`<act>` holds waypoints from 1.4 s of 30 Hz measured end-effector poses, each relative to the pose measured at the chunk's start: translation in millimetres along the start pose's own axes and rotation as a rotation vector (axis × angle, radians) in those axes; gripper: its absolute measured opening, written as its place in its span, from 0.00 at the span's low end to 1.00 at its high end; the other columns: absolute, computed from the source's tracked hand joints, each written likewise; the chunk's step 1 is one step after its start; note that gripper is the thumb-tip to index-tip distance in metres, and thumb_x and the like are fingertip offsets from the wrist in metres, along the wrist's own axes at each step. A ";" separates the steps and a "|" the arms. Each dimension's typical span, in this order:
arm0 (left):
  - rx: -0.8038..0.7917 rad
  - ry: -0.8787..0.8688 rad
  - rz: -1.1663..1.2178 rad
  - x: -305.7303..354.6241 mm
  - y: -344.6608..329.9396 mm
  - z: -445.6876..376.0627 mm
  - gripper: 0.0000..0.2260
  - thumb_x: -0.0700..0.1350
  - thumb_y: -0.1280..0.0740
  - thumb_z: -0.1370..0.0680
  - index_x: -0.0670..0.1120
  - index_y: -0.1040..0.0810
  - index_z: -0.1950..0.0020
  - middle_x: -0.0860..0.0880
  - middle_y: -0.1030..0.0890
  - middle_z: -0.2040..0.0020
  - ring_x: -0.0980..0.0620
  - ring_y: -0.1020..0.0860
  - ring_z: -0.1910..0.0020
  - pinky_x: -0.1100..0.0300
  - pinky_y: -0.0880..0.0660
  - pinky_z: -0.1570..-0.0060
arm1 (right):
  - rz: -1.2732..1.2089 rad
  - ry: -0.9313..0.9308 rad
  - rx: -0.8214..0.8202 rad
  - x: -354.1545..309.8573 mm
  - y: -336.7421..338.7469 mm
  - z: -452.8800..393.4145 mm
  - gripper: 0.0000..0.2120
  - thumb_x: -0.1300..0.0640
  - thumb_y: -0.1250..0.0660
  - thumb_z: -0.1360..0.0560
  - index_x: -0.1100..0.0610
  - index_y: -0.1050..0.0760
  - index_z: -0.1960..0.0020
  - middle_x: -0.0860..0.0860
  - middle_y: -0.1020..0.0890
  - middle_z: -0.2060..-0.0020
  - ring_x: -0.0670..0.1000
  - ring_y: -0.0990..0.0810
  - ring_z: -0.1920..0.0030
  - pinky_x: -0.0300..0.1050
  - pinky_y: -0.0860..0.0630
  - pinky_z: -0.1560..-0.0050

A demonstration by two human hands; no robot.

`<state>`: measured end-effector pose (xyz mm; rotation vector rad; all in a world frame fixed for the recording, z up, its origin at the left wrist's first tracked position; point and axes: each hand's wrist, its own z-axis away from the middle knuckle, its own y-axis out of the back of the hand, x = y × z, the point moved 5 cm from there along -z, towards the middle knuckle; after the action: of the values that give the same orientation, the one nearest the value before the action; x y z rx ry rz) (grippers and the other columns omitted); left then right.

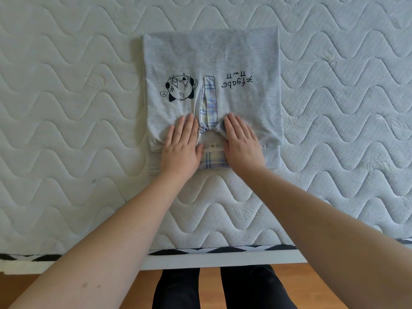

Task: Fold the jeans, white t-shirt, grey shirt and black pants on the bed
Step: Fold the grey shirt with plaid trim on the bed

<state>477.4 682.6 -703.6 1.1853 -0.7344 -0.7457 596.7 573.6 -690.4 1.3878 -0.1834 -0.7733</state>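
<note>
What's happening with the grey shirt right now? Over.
Left hand and right hand flat, open, pressing beside the plaid collar. Grey shirt folded into a rectangle on the mattress. Nothing in the way.

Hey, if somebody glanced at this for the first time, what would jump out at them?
Probably the grey shirt, folded into a square in the middle of the quilted mattress, with its black cartoon print upside down. Next, the left hand and right hand, pressed flat either side of the plaid collar.
</note>
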 end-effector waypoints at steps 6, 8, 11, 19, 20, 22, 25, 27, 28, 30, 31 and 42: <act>0.201 -0.030 -0.069 1.4 15.9 -4.7 0.22 0.46 0.37 0.20 0.45 0.31 0.25 0.46 0.31 0.25 0.45 0.36 0.24 0.42 0.42 0.25 | -0.067 0.017 0.287 4.3 15.2 -2.4 0.13 0.58 0.36 0.20 0.59 0.20 0.38 0.52 0.18 0.39 0.56 0.22 0.36 0.52 0.25 0.38; 0.270 -0.048 -0.058 4.8 23.2 -7.3 0.17 0.43 0.34 0.22 0.45 0.22 0.33 0.48 0.23 0.31 0.44 0.29 0.29 0.41 0.36 0.29 | -0.143 -0.017 0.340 4.3 20.5 2.6 0.13 0.56 0.37 0.19 0.57 0.19 0.39 0.50 0.18 0.40 0.54 0.21 0.37 0.50 0.26 0.39; 0.351 -0.027 0.000 5.9 36.5 -16.4 0.10 0.41 0.30 0.28 0.46 0.16 0.47 0.51 0.17 0.43 0.44 0.21 0.41 0.42 0.29 0.37 | -0.247 -0.084 0.359 3.6 24.0 6.1 0.14 0.54 0.39 0.19 0.55 0.19 0.38 0.48 0.18 0.40 0.53 0.22 0.36 0.50 0.27 0.37; 0.459 -0.098 0.048 16.5 46.1 -34.4 0.03 0.43 0.27 0.31 0.46 0.19 0.62 0.50 0.20 0.59 0.43 0.23 0.60 0.53 0.32 0.58 | -0.283 -0.105 0.367 0.3 28.6 8.2 0.14 0.55 0.39 0.19 0.56 0.20 0.37 0.49 0.18 0.39 0.53 0.23 0.34 0.49 0.28 0.36; 0.448 -0.102 0.051 17.9 43.3 -33.6 0.03 0.43 0.27 0.31 0.46 0.19 0.62 0.50 0.20 0.59 0.43 0.23 0.60 0.53 0.32 0.58 | -0.271 -0.094 0.355 0.2 27.6 8.4 0.15 0.55 0.39 0.19 0.56 0.21 0.36 0.50 0.19 0.39 0.54 0.23 0.34 0.50 0.28 0.35; 0.411 -0.113 0.074 19.1 36.5 -31.6 0.03 0.43 0.27 0.30 0.46 0.19 0.62 0.49 0.20 0.59 0.43 0.23 0.59 0.52 0.30 0.57 | -0.220 -0.067 0.331 0.1 24.8 8.4 0.15 0.56 0.38 0.19 0.56 0.22 0.34 0.50 0.19 0.37 0.55 0.24 0.33 0.51 0.28 0.35; 0.355 -0.184 0.178 19.9 28.5 -25.0 0.02 0.42 0.28 0.26 0.44 0.17 0.57 0.49 0.17 0.55 0.44 0.20 0.54 0.51 0.28 0.50 | -0.072 0.000 0.271 -1.6 16.9 7.2 0.15 0.56 0.37 0.19 0.55 0.23 0.33 0.53 0.23 0.33 0.58 0.26 0.32 0.54 0.30 0.34; 0.351 -0.204 0.246 17.6 28.9 -17.0 0.06 0.40 0.32 0.23 0.43 0.15 0.50 0.49 0.16 0.49 0.46 0.19 0.49 0.52 0.26 0.45 | 0.037 0.033 0.172 -3.5 6.3 7.8 0.18 0.55 0.38 0.18 0.54 0.27 0.29 0.55 0.28 0.29 0.59 0.30 0.29 0.56 0.34 0.30; 0.358 -0.208 0.271 15.8 30.1 -12.4 0.09 0.38 0.33 0.23 0.42 0.16 0.46 0.48 0.16 0.46 0.46 0.19 0.47 0.51 0.26 0.43 | 0.075 0.033 0.133 -3.7 1.4 9.0 0.19 0.54 0.39 0.18 0.54 0.29 0.27 0.55 0.31 0.27 0.58 0.33 0.27 0.57 0.36 0.28; 0.374 -0.199 0.305 11.6 32.8 -2.6 0.12 0.37 0.35 0.22 0.41 0.18 0.40 0.46 0.18 0.40 0.46 0.20 0.41 0.50 0.27 0.38 | 0.105 0.028 0.123 -3.8 -3.1 11.6 0.21 0.53 0.41 0.18 0.54 0.33 0.25 0.53 0.34 0.25 0.56 0.37 0.24 0.58 0.40 0.26; 0.372 -0.175 0.301 9.2 33.2 0.5 0.14 0.38 0.36 0.22 0.41 0.20 0.37 0.45 0.19 0.38 0.46 0.22 0.38 0.49 0.29 0.36 | 0.101 0.039 0.142 -4.9 -2.9 11.9 0.22 0.54 0.40 0.18 0.55 0.33 0.25 0.53 0.34 0.25 0.56 0.37 0.24 0.58 0.40 0.26; 0.086 -0.034 -0.016 -7.1 -15.5 -9.3 0.28 0.57 0.53 0.16 0.42 0.42 0.21 0.45 0.42 0.20 0.48 0.45 0.21 0.47 0.47 0.24 | -0.103 0.108 0.003 -23.9 6.6 -21.7 0.27 0.55 0.52 0.22 0.61 0.34 0.25 0.55 0.31 0.26 0.54 0.37 0.24 0.48 0.49 0.23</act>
<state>479.3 690.2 -721.4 1.2596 -0.7929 -0.7554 593.3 605.0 -681.3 1.4466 -0.0295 -0.7806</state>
